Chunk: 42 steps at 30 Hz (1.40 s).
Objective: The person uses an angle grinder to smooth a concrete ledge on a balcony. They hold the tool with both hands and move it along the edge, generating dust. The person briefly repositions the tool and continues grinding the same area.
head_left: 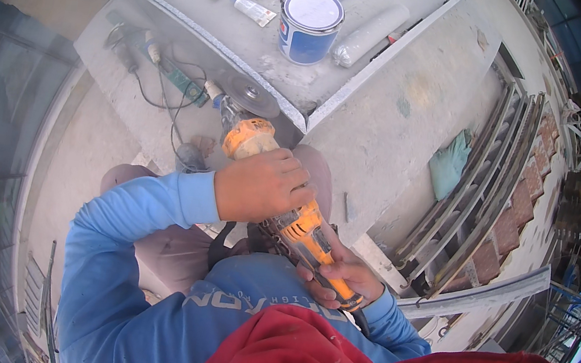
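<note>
An orange and black angle grinder (304,226) lies slantwise across my lap, its disc end pointing away from me. My left hand (264,187) is wrapped around the body behind the orange head. Farther back, my right hand (341,272) grips the rear handle near the cord. The round grey disc (244,92) sits against or very close to the front edge of a pale stone slab (200,31), near its mitred corner; contact cannot be made out. Dust hazes the slab's face beside the disc.
On the slab stand a blue and white tin (310,32), a white tube (253,11) and a plastic-wrapped roll (372,37). Tangled cords (168,101) lie to the left. Metal frames (479,186) and a pale green bag (449,164) are at the right.
</note>
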Available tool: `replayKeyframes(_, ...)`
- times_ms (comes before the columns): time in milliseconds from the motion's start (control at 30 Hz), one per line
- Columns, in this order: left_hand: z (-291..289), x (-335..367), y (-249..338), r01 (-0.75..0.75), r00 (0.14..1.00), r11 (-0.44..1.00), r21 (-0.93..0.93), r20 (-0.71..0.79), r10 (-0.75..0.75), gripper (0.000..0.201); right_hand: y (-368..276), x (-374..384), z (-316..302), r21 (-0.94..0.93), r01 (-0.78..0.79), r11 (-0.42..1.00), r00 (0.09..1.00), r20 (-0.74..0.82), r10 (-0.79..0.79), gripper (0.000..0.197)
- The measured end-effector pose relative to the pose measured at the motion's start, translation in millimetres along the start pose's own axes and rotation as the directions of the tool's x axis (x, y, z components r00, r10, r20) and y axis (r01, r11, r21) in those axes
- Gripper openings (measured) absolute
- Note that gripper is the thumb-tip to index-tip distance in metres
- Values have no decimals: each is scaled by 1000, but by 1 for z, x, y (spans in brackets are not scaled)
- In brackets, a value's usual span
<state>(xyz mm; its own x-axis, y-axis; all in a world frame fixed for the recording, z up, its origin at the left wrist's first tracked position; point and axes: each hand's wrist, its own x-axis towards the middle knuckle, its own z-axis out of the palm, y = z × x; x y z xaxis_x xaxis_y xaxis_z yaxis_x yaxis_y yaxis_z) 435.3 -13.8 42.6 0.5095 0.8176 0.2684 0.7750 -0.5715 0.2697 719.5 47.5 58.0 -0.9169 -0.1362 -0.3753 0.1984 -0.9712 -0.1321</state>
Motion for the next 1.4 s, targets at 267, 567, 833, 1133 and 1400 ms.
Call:
replayKeyframes(267, -5, 7, 10, 20, 998, 1000, -20, 55, -19, 34, 1, -11, 6, 30, -20, 999, 1000, -15, 21, 103)
replayKeyframes(567, -4, -3, -12, 32, 999, 999, -31, 8, -31, 39, -6, 11, 2, 0, -13, 1000, 1000, -23, 13, 100)
replayKeyframes(833, -1, -12, -29, 36, 999, 998, -55, -5, -36, 51, -9, 31, -7, -14, 8, 1000, 1000, 5, -8, 99)
replayKeyframes(1133, -1, -13, -34, 43, 999, 999, -28, 28, -42, 58, -10, 35, -11, -43, 17, 999, 1000, 4, -17, 99)
replayKeyframes(1400, -6, 2, -3, 16, 1000, 1000, -24, 7, -16, 47, -1, 3, 1, -50, 15, 999, 1000, -7, -16, 101)
